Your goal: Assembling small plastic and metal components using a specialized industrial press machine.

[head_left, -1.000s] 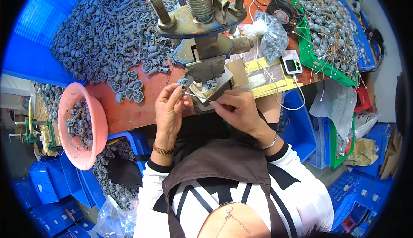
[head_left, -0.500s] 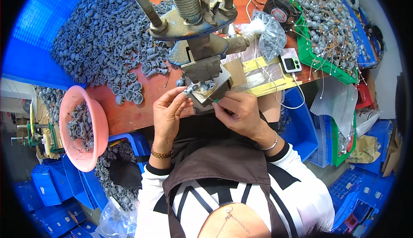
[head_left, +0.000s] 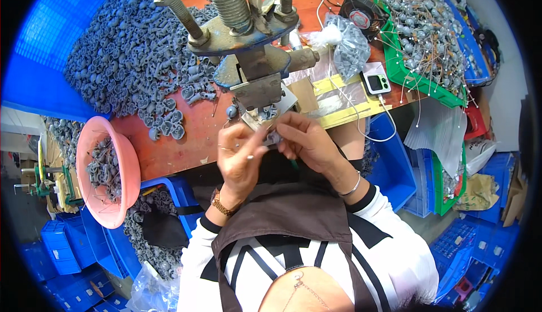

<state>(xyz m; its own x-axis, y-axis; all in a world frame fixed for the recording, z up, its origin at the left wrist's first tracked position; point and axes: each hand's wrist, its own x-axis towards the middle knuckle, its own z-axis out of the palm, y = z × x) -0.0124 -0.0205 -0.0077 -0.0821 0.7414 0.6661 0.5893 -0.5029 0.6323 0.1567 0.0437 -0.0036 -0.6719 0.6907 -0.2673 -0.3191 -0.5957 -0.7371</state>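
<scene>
My left hand and my right hand are close together just below the press. Thumb and fingers of the right hand are closed on a small grey plastic part. The left hand's fingers are curled and blurred by motion, with thumb and forefinger beside that part; what they hold is unclear. A small green tip shows below the right hand. Under the press head, another grey part sits on a light metal block. A grey ball-shaped piece lies left of the block.
Loose grey parts are heaped on the red table, partly in a blue crate. A pink basin stands left. Far right are a green tray of wired parts, a fan and a small white device with a cable.
My left hand has moved right and down to meet the right hand, which has turned inward. The press and table appear shifted slightly left in the picture.
</scene>
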